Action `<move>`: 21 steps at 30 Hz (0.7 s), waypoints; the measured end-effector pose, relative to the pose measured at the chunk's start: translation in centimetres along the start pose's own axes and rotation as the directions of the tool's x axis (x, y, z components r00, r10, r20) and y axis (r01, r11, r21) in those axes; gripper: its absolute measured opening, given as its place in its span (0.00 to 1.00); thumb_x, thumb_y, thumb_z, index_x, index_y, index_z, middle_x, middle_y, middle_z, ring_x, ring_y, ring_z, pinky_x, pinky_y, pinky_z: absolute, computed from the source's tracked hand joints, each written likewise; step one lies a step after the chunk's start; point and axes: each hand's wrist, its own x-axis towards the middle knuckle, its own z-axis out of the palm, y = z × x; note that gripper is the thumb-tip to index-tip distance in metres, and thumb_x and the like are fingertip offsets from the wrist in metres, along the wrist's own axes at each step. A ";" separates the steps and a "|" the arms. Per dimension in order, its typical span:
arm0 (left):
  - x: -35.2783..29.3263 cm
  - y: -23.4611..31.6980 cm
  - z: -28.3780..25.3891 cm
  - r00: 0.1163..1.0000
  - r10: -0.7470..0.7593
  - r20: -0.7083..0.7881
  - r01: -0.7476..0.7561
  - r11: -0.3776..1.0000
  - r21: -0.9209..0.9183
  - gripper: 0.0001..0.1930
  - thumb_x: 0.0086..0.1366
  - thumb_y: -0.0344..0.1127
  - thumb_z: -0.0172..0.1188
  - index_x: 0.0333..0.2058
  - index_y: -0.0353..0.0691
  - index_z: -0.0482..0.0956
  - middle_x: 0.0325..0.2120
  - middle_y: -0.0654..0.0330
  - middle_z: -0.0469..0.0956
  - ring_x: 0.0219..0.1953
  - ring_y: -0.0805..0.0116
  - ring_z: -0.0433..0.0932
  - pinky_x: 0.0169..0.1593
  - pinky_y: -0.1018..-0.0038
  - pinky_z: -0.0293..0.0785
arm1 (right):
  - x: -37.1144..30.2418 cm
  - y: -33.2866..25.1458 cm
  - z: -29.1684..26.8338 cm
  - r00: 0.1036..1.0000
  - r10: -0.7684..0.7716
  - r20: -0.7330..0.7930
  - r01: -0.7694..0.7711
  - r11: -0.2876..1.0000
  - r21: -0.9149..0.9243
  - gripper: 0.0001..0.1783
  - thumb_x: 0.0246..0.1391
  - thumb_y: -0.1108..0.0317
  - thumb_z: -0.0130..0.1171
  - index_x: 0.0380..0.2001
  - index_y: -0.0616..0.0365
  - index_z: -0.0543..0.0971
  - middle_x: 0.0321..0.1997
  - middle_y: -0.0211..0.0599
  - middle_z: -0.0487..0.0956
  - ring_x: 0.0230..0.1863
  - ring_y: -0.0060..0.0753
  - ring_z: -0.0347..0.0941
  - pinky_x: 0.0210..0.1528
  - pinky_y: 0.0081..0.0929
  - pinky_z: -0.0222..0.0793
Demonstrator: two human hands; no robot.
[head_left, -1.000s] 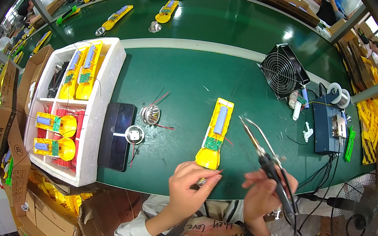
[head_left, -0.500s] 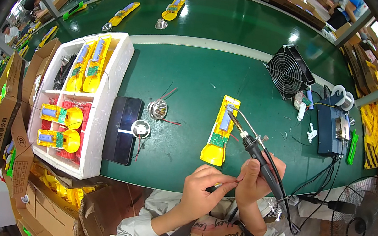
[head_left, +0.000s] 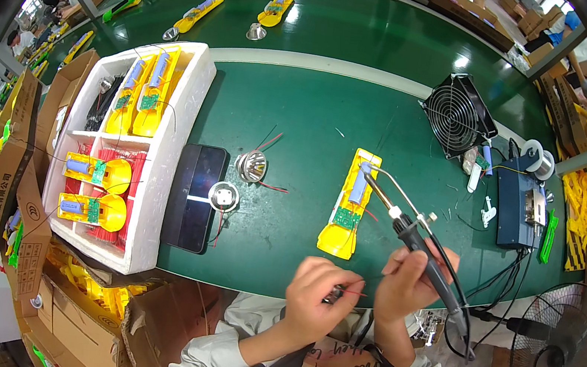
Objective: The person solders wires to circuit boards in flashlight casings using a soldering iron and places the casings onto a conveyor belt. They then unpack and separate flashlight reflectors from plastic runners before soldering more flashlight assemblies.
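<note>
**Hands come together at the bench edge**

A second ago the two hands were apart and lower, near the body. Now the left hand (head_left: pixel 314 291) and the right hand (head_left: pixel 410 286) meet just over the near edge of the green bench (head_left: pixel 296 109). The left fingers (head_left: pixel 339 284) are closed in a pinch on a small dark part (head_left: pixel 335 292) with thin red wires (head_left: pixel 357 293) coming out of it toward the right hand. The right hand is closed around the handle of the soldering iron (head_left: pixel 414 234); its thumb and forefinger also reach toward the wires. The iron was lying more level before; now it points up and away, and its metal tip ends over the yellow flashlight body (head_left: pixel 349 206) that lies on the bench, though I cannot tell if it touches it.

The yellow body itself has not moved on the bench. I judge from this that the work is now on the small part and its wires, held in the air between both hands.

To the left lie a silver reflector (head_left: pixel 251 166), a small round part (head_left: pixel 223 195) and a black phone (head_left: pixel 194 196), beside a white foam tray (head_left: pixel 181 130) with more yellow bodies. A black fan (head_left: pixel 459 117) stands behind.
</note>
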 end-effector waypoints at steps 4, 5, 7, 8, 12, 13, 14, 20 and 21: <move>0.9 -1.5 -1.0 0.982 -0.001 -0.187 0.040 0.978 0.205 0.06 0.44 0.23 0.63 0.22 0.37 0.76 0.18 0.61 0.71 0.22 0.67 0.68 0.27 0.75 0.63 | 0.7 -1.1 -3.0 0.998 -0.055 0.032 0.059 0.985 -0.160 0.18 0.48 0.65 0.59 0.34 0.63 0.62 0.19 0.37 0.69 0.13 0.21 0.64 0.17 0.15 0.61; 1.0 -1.9 -1.0 0.964 -0.064 -0.258 0.129 0.961 0.243 0.06 0.44 0.23 0.63 0.22 0.38 0.76 0.18 0.61 0.70 0.22 0.67 0.67 0.26 0.75 0.62 | 0.8 -1.5 -4.1 0.996 -0.027 0.089 0.044 0.979 -0.197 0.19 0.47 0.65 0.60 0.33 0.63 0.62 0.20 0.38 0.69 0.15 0.22 0.65 0.18 0.15 0.63; 1.6 -2.5 -0.9 0.956 -0.120 -0.267 0.183 0.957 0.224 0.06 0.43 0.23 0.63 0.22 0.38 0.76 0.18 0.61 0.69 0.21 0.68 0.67 0.24 0.74 0.61 | 0.8 -2.2 -5.3 0.989 0.017 0.146 0.015 0.976 -0.218 0.19 0.46 0.65 0.60 0.33 0.63 0.62 0.20 0.39 0.70 0.16 0.23 0.65 0.20 0.15 0.64; 2.0 -2.5 -0.7 0.961 -0.101 -0.259 0.168 0.952 0.254 0.06 0.43 0.23 0.63 0.22 0.38 0.76 0.17 0.61 0.69 0.21 0.68 0.67 0.24 0.75 0.61 | 0.7 -2.5 -5.6 0.979 0.053 0.195 -0.006 0.972 -0.236 0.19 0.46 0.65 0.60 0.32 0.63 0.62 0.21 0.40 0.71 0.17 0.23 0.66 0.21 0.16 0.64; 2.1 -3.0 -0.2 0.978 -0.090 -0.186 0.144 0.942 0.303 0.07 0.42 0.23 0.63 0.22 0.39 0.76 0.17 0.62 0.70 0.21 0.68 0.68 0.23 0.75 0.62 | 0.4 -2.1 -6.0 0.967 0.042 0.250 0.024 0.967 -0.253 0.19 0.44 0.68 0.62 0.30 0.65 0.63 0.22 0.38 0.71 0.22 0.24 0.68 0.24 0.15 0.65; 2.1 -3.1 -0.2 0.977 -0.101 -0.186 0.155 0.940 0.303 0.07 0.42 0.23 0.63 0.22 0.39 0.76 0.17 0.62 0.70 0.21 0.68 0.68 0.23 0.75 0.62 | 0.3 -1.8 -6.1 0.966 0.053 0.253 0.015 0.966 -0.260 0.19 0.44 0.68 0.62 0.30 0.65 0.63 0.22 0.38 0.71 0.22 0.24 0.68 0.24 0.15 0.65; 2.1 -3.2 -0.2 0.979 -0.089 -0.183 0.142 0.942 0.304 0.07 0.42 0.23 0.64 0.22 0.39 0.76 0.16 0.63 0.70 0.20 0.68 0.68 0.23 0.76 0.62 | 0.3 -1.5 -6.4 0.959 0.044 0.280 0.040 0.956 -0.290 0.18 0.44 0.68 0.62 0.30 0.65 0.63 0.22 0.37 0.71 0.22 0.24 0.68 0.24 0.16 0.65; 2.4 -3.5 -0.2 0.987 -0.047 -0.156 0.093 0.948 0.303 0.09 0.41 0.23 0.65 0.23 0.39 0.77 0.16 0.65 0.69 0.19 0.70 0.66 0.23 0.77 0.61 | 0.4 -0.4 -6.9 0.941 0.026 0.337 0.118 0.910 -0.398 0.19 0.42 0.65 0.64 0.28 0.65 0.64 0.22 0.33 0.69 0.21 0.26 0.69 0.24 0.18 0.65; 2.5 -3.6 -0.3 0.988 -0.029 -0.149 0.075 0.946 0.316 0.09 0.41 0.23 0.66 0.23 0.39 0.77 0.16 0.65 0.69 0.19 0.71 0.65 0.22 0.78 0.61 | 0.5 -0.4 -7.0 0.939 0.027 0.343 0.123 0.904 -0.410 0.20 0.42 0.64 0.64 0.28 0.64 0.64 0.22 0.33 0.69 0.21 0.26 0.68 0.24 0.18 0.65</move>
